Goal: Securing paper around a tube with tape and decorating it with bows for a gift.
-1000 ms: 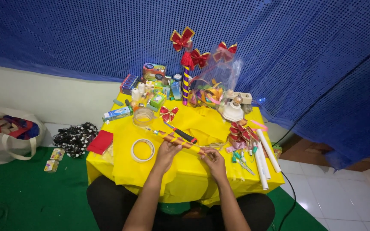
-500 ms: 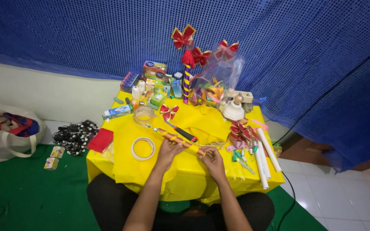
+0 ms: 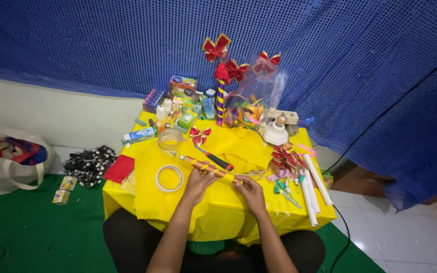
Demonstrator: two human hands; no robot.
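A thin stick wrapped in orange and yellow ribbon (image 3: 204, 166) lies slanted over the yellow table (image 3: 188, 212). My left hand (image 3: 198, 182) grips its middle, fingers curled on the wrapping. My right hand (image 3: 250, 191) pinches the lower right end, where a strand of yellow ribbon trails off. A red-handled cutter (image 3: 217, 161) lies just beyond the stick. A white tape ring (image 3: 169, 178) rests left of my left hand.
Red ribbon bows (image 3: 286, 159), white rolled tubes (image 3: 312, 187), scissors (image 3: 285, 193) lie right. A striped bow stand (image 3: 222, 83), small boxes (image 3: 182, 87) and a bag of ribbons (image 3: 253, 108) crowd the back. A white bag (image 3: 8, 159) sits on the green floor.
Both hands stay on the wrapped stick with only slight finger movement; the view has barely shifted.
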